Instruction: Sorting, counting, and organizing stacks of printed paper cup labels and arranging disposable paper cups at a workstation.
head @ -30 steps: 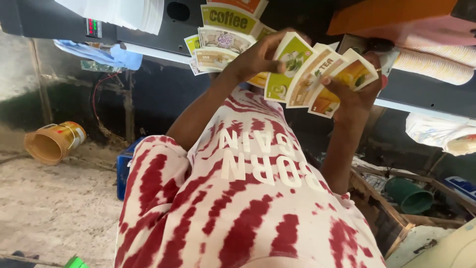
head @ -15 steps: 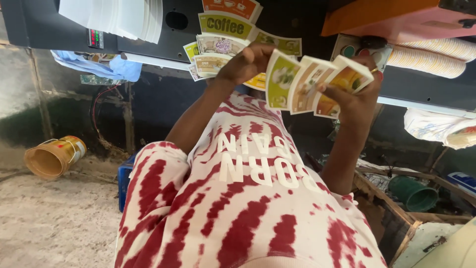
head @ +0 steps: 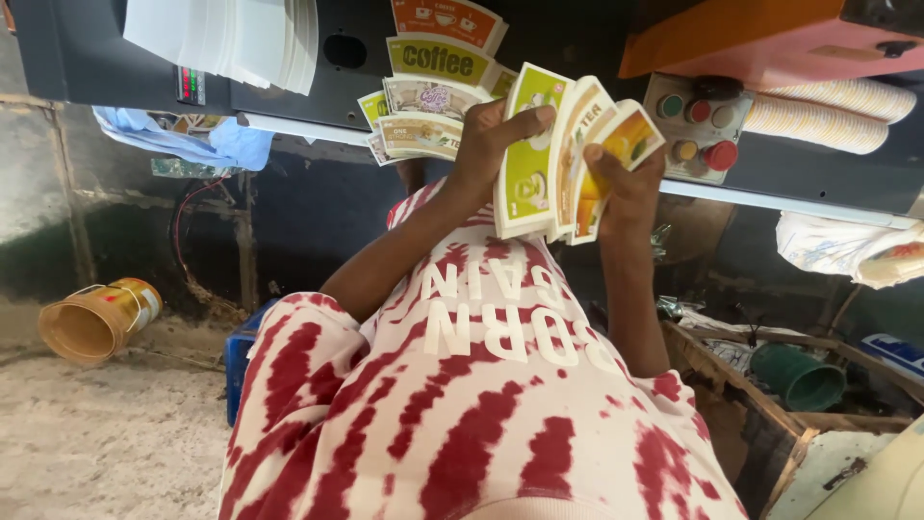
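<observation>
Only one camera here, strapped on my head, and the picture comes out flipped: my red and white shirt fills the bottom, and my arms reach up and away from the lens. It sits close to my chest, looking along my forearms at my left hand and right hand by the dark machine front. Floor shows at the left edge.

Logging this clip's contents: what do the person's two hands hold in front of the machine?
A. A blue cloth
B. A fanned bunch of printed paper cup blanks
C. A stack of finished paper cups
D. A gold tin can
B: the left hand and right hand hold a fanned bunch of green and yellow printed cup blanks between them.
</observation>
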